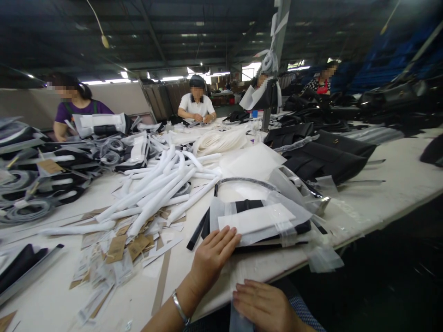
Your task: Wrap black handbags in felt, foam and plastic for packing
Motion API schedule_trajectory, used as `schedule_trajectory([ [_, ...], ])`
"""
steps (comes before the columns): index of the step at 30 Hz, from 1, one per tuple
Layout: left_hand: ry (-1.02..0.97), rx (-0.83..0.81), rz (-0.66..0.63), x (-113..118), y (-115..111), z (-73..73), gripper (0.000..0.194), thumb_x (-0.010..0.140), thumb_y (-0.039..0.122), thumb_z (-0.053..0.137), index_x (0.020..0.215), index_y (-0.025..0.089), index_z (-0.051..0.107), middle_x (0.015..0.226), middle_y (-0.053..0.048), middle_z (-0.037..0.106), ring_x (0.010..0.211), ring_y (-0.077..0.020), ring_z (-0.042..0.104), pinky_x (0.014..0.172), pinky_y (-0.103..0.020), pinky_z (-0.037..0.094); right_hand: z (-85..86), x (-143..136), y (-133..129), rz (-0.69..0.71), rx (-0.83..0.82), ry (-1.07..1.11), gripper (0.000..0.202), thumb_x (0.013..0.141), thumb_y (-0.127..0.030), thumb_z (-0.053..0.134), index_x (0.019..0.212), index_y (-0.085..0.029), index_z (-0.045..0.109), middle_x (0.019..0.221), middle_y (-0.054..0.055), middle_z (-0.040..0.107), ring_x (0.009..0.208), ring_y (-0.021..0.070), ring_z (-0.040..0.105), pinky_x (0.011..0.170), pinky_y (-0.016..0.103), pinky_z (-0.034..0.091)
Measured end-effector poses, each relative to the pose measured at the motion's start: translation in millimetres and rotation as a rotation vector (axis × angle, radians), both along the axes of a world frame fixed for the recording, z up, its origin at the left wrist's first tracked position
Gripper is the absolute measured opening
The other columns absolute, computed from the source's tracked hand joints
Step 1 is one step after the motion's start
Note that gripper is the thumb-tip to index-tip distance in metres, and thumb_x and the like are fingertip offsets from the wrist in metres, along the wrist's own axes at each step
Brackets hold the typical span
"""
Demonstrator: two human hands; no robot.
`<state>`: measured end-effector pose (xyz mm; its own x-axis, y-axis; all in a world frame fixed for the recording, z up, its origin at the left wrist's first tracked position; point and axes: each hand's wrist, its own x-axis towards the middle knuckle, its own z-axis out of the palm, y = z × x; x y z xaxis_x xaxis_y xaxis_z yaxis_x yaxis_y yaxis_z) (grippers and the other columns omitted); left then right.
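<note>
A black bag [249,204] with a dark curved handle lies near the table's front edge, partly covered by translucent sheeting and a white padded strip [258,218]. My left hand [215,253], with a silver bangle at the wrist, rests flat on the lower left corner of this wrapping, fingers stretched out side by side. Below it, at the table edge, my right hand [261,304] lies with extended fingers over a translucent plastic strip [238,320] that hangs down from the edge. Neither hand is closed round anything.
White foam tubes [155,193] are heaped left of centre, with brown tags [116,249] below them. Black bags [321,157] lie at the right. Wrapped bags and coiled straps [27,211] are piled at the left. Several people sit or stand across the table [398,203].
</note>
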<state>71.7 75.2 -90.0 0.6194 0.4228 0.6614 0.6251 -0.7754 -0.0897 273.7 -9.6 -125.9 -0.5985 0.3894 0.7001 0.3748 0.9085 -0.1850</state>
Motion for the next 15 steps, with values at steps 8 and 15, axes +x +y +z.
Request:
schedule_trajectory([
  [8, 0.001, 0.029, 0.013, 3, -5, -1.0, 0.038, 0.103, 0.012, 0.035, 0.132, 0.017, 0.059, 0.132, -0.005, 0.066, 0.123, -0.0212, 0.062, 0.095, -0.036, 0.056, 61.5, 0, 16, 0.006, -0.039, 0.019, 0.032, 0.101, -0.013, 0.038, 0.112, -0.013, 0.068, 0.104, 0.008, 0.078, 0.097, 0.0157, 0.074, 0.095, 0.026, 0.057],
  [15, -0.188, 0.042, 0.004, 9, -1, -10.7, 0.035, 0.103, 0.015, 0.035, 0.108, 0.017, 0.070, 0.117, -0.008, 0.073, 0.116, -0.0206, 0.066, 0.090, -0.035, 0.058, 102.2, -2, 83, -0.185, -0.046, 0.027, 0.037, 0.086, -0.004, 0.043, 0.107, -0.019, 0.071, 0.092, 0.005, 0.077, 0.083, 0.0181, 0.072, 0.075, 0.031, 0.057],
])
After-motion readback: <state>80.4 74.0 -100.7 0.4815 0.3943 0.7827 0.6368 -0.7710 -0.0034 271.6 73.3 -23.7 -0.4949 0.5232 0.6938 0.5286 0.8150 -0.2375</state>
